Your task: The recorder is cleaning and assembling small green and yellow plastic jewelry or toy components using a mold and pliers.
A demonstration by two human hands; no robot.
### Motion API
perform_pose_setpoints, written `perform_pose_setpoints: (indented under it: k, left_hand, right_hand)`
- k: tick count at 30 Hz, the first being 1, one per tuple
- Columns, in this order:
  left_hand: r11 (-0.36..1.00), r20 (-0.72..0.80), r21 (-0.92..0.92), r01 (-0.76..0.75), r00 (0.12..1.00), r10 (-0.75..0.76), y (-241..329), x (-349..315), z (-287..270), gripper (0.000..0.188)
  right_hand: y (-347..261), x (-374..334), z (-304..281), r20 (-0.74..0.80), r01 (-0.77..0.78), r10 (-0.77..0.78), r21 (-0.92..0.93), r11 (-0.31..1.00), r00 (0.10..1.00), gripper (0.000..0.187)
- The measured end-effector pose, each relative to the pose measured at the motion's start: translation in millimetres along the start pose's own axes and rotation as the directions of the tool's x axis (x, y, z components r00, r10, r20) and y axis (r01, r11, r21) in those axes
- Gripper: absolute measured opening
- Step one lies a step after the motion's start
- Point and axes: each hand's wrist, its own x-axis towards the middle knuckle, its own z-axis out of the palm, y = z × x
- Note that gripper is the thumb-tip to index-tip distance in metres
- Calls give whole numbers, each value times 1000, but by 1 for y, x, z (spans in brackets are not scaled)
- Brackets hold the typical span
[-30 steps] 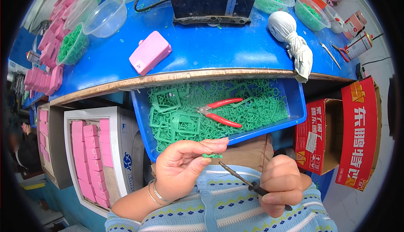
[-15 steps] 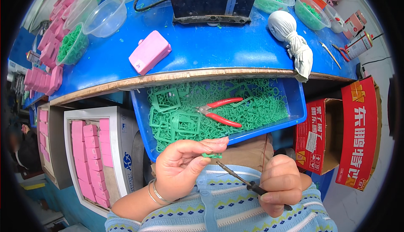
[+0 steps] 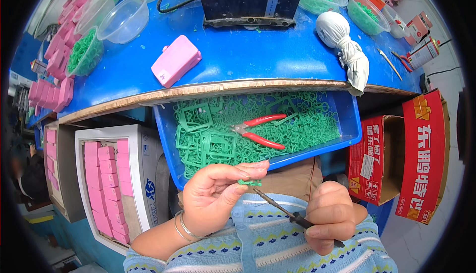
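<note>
Viewing from the head camera, clock centred on the view: left hand (image 3: 215, 186), near 7 o'clock, is pinching a small green piece (image 3: 249, 183) between thumb and fingers; that piece is sitting at 6. Right hand (image 3: 331, 218), between 4 and 5, is gripping the black handle (image 3: 301, 221) of a slim tool (image 3: 276, 204), fingers curled round it. The tool is pointing toward 10, its tip lying just beside the piece; contact cannot be told. A blue tray (image 3: 325, 153) is spanning the clock centre, holding a heap of green frames and loops (image 3: 218, 146); red-handled pliers (image 3: 263, 140) are resting on the heap, jaws toward 9. On the blue bench (image 3: 258, 57) a pink block (image 3: 177, 61) is lying between 10 and 11, a knotted cloth bundle (image 3: 342, 42) toward 2. Stacked pink blocks (image 3: 110, 180) are occupying a white-framed box (image 3: 109, 134) at 8; a red carton (image 3: 419, 154) is standing between 3 and 4
</note>
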Motion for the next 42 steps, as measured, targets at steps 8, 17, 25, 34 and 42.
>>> perform_pose_setpoints:
  k: [8,17,25,34,42]
  left_hand:
    - [1000,4,2,1,1000,-1,0,0,0,16]
    - [1000,6,-2,-6,1000,6,-1,1,-1,15]
    - [980,106,125,-157,984,144,-6,3,-11,17]
    - [956,163,287,-57,987,10,2,0,-8,23]
    - [899,191,411,-153,978,79,6,5,-4,24]
  right_hand:
    - [1,1,1,-5,-2,2,14,1000,1000,19]
    - [0,-2,2,-4,-10,10,-4,1000,1000,19]
    - [-1,5,-11,166,-265,282,-119,957,945,25]
    - [-1,19,8,104,-341,401,-362,867,910,33]
    - [-1,21,9,113,-344,404,-350,871,908,33]
